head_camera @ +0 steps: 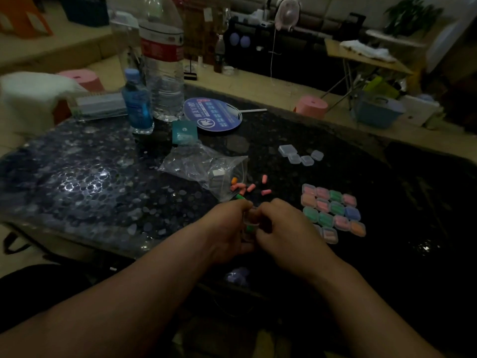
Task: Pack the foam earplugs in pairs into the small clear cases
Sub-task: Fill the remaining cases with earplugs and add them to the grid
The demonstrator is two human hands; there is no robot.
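Hands met above the near edge of the bench (77,177). The left hand (227,228) curled its fingers round a small clear case (249,218), and the right hand (284,233) pinched the same case from its three o'clock side. A green earplug (249,227) showed through the case wall.

The bench had a dark, glossy, mottled top. Far off at eleven o'clock from the hands stood a tall water bottle (162,60) with a red label. Just beside it at four o'clock lay a round fan (211,115) in blue print, its white handle pointing to three o'clock. A crumpled plastic bag (204,164) lay at twelve o'clock from the hands, mouth toward them. A blue bottle (136,104) stood at the water bottle's seven o'clock, touching or nearly so. Filled cases (333,210), showing pink, green, orange and blue, sat packed edge to edge in rows at two o'clock from the right hand. A teal packet (184,133) lay between bag and fan. A few empty cases (300,155) clustered at twelve o'clock from the filled block, well apart from it. Loose pink earplugs (247,187) lay scattered at the bag's mouth, with an orange earplug (234,180) among them.
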